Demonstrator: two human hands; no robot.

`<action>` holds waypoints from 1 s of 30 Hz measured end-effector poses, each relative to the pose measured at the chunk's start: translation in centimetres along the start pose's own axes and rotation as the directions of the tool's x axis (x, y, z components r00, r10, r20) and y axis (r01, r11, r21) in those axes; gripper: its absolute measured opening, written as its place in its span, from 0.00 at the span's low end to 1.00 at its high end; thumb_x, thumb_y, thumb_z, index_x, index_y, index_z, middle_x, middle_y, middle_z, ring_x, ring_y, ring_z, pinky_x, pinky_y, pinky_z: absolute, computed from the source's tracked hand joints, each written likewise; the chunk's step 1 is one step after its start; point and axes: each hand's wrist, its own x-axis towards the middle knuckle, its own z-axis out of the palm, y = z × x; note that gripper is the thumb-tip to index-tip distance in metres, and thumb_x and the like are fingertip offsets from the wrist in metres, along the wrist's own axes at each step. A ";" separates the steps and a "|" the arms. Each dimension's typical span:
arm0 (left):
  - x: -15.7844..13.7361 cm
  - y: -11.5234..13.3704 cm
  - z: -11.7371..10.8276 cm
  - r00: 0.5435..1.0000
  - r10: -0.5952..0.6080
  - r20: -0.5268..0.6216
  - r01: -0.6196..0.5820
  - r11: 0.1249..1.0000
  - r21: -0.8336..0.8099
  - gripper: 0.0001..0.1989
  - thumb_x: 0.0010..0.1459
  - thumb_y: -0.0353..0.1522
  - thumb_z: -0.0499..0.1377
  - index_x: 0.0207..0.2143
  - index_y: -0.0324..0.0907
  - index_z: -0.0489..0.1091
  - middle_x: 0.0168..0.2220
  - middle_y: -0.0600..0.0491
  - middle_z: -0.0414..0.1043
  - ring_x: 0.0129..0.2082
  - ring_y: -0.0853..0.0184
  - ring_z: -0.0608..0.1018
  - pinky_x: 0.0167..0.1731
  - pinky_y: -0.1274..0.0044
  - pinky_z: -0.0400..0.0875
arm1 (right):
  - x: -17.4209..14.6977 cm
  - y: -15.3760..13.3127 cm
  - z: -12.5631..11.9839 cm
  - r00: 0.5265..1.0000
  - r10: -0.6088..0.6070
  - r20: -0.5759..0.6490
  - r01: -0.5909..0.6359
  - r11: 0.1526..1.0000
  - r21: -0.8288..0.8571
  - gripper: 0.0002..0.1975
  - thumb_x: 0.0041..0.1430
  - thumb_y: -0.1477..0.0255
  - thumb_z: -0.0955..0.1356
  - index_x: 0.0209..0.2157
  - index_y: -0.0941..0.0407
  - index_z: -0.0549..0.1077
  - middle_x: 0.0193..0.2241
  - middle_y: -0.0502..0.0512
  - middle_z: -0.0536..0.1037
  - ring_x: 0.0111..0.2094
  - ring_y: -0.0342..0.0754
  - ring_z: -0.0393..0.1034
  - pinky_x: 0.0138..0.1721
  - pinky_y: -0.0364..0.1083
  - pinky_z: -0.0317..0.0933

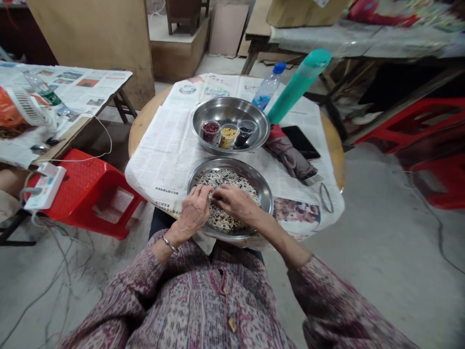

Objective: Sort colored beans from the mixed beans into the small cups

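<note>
Over the near steel basin (268,194), which holds mixed white, dark, yellow and red grains and beans (227,220), my two hands almost meet. My left hand (196,208) has its fingers bent together at the basin's left side. My right hand (236,202) reaches in from the right, fingertips pinched close to the left ones. Whatever the fingertips hold is too small to make out. Just beyond, a second steel basin (230,105) carries three clear cups: one of red beans (211,130), one of yellow kernels (228,135), one of black beans (243,136).
Newspaper (160,150) covers the round table. Behind the far basin's right side stand a water bottle (267,87) and a tall green bottle (300,85). Right of it lie a folded umbrella (290,155) and a dark tablet (300,142). A red stool (90,189) with a power strip (45,186) is left.
</note>
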 end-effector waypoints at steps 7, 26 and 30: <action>-0.1 -0.2 0.3 1.000 0.013 0.002 -0.013 1.000 0.002 0.10 0.67 0.23 0.47 0.47 0.41 0.64 0.41 0.48 0.72 0.44 0.61 0.74 0.45 0.69 0.72 | -3.2 -1.4 -0.7 0.955 -0.241 0.173 0.252 0.967 -0.043 0.11 0.57 0.77 0.69 0.42 0.53 0.77 0.42 0.57 0.75 0.45 0.52 0.68 0.43 0.48 0.64; -0.3 0.2 0.3 0.991 -0.020 -0.131 0.004 0.993 -0.121 0.06 0.70 0.29 0.47 0.44 0.42 0.63 0.41 0.46 0.70 0.45 0.61 0.73 0.48 0.66 0.72 | 3.7 0.1 2.0 0.969 -0.241 -0.059 0.240 0.970 -0.026 0.20 0.52 0.76 0.70 0.48 0.56 0.75 0.50 0.61 0.75 0.52 0.57 0.64 0.54 0.56 0.58; -0.4 0.3 0.3 0.994 -0.023 -0.109 0.013 0.996 -0.091 0.05 0.70 0.30 0.48 0.42 0.42 0.63 0.39 0.48 0.71 0.43 0.62 0.74 0.48 0.67 0.72 | 1.5 1.0 0.9 0.945 -0.325 0.044 0.326 0.945 -0.016 0.09 0.52 0.73 0.71 0.37 0.54 0.78 0.41 0.57 0.76 0.45 0.54 0.65 0.50 0.55 0.60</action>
